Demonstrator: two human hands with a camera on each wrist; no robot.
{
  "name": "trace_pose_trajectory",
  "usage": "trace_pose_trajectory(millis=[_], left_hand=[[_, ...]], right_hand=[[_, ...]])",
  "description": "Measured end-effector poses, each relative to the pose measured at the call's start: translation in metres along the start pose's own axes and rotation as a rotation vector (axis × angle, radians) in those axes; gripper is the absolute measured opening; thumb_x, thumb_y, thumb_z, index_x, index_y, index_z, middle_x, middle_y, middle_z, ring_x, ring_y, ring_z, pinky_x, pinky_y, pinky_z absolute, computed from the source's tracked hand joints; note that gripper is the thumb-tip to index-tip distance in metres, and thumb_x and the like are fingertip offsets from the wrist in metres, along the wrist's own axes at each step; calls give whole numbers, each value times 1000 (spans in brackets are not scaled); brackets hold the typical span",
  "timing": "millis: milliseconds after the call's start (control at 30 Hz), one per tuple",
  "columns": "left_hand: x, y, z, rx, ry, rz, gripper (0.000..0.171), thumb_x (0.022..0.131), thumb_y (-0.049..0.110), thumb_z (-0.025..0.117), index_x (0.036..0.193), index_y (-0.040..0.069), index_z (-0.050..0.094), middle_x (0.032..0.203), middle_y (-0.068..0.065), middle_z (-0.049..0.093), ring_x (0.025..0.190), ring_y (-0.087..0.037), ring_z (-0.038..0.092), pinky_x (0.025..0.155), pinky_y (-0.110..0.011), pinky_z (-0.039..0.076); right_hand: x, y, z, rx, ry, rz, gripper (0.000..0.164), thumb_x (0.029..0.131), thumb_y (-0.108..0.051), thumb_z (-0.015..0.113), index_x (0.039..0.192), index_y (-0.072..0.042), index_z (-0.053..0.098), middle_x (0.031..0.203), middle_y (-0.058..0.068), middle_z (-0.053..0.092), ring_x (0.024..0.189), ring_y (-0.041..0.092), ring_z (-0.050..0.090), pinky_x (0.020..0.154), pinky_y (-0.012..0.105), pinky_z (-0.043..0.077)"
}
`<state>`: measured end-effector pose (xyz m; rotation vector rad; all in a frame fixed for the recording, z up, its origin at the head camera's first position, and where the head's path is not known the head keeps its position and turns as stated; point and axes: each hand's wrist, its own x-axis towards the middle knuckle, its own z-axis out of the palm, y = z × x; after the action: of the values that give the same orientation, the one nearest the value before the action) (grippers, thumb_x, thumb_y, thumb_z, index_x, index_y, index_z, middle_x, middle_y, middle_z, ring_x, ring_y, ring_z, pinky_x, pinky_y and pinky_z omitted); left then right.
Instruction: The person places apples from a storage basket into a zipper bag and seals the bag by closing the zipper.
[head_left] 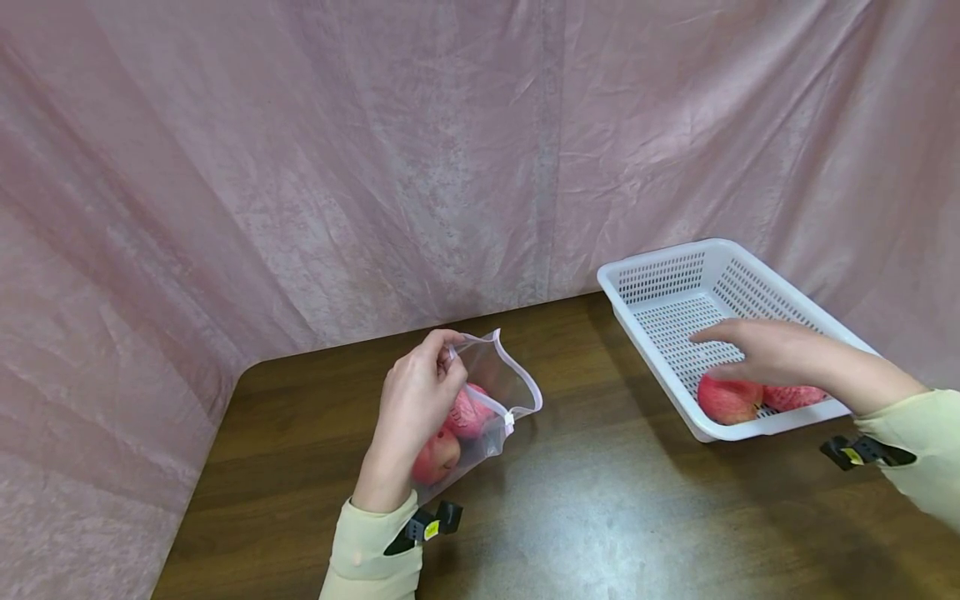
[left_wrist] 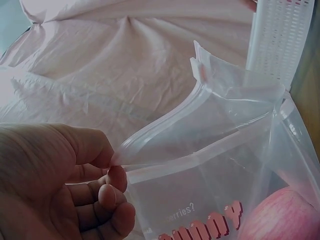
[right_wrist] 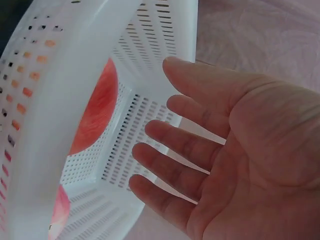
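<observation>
- Clear zip bag [head_left: 491, 362] with pale-pink edging, a slider and red lettering; its mouth gapes, and red apples [head_left: 437, 457] show inside.
- It is over the table [head_left: 600, 508], left of the basket, its rim pinched by the left hand [head_left: 418, 385], which partly hides it.
- White slotted basket [head_left: 806, 300]: red fruit [head_left: 727, 400] at its near end, partly covered by the right hand [head_left: 780, 354], fingers spread, grasping nothing.
- Pink curtain [head_left: 420, 150] behind.
</observation>
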<state>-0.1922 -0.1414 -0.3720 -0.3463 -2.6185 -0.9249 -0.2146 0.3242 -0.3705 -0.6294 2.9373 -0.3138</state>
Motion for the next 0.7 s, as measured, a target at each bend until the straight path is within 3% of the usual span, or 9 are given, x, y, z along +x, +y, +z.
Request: trace_pose_trajectory(millis=[467, 700], left_hand=[[1, 0, 0, -14, -16, -6, 29, 100, 8, 65, 127, 10, 76, 85, 0, 60, 72, -19, 52, 68, -40, 44], [0, 0, 1, -9, -13, 1, 28, 99, 8, 65, 126, 9, 76, 85, 0, 60, 72, -19, 53, 69, -40, 45]], right_hand=[[-5, 16, 2, 50, -49, 2, 70, 84, -28, 96, 140, 5, 69, 134, 31, 69, 129, 55, 63, 105, 70, 50], [-9, 24, 5, 79, -77, 1, 74, 82, -32, 97, 142, 3, 69, 137, 29, 69, 131, 53, 62, 105, 69, 49]])
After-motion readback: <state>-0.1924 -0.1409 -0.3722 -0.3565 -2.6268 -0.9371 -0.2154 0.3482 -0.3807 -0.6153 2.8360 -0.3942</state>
